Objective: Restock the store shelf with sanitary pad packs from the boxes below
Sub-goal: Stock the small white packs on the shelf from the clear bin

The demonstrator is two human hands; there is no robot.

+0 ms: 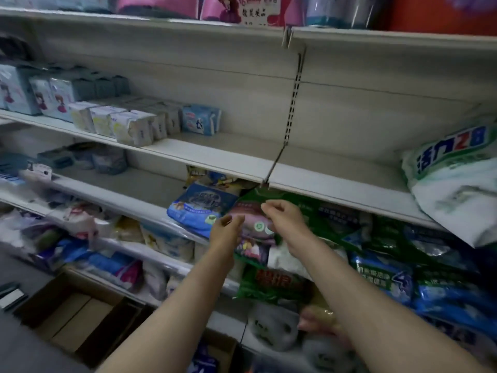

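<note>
Pack in hand: a green and pink soft bag (250, 232), held up in front of the lower shelf edge, just below the bare middle shelf (215, 154).
Left hand (226, 232): at the bag's 9 o'clock side, fingers curled toward its edge; whether they truly pinch it is blurred, so I cannot tell.
Right hand (282, 216): fingers and thumb pinch the bag's top edge, near 1 o'clock.
Handling, as a judgement: light, squashy, with a slick film wrap; it will sag and slide if held by one corner, so take it by both side edges or flat under the bottom.
Long axis: runs roughly 12 to 6 o'clock, top seam up toward the shelf lip, printed face toward the camera, slightly tilted.
Stocked row: small pad packs (129, 125) stand at 10 o'clock on the middle shelf.
Supply: an open cardboard box (72, 310) at 7 o'clock on the floor.
</note>
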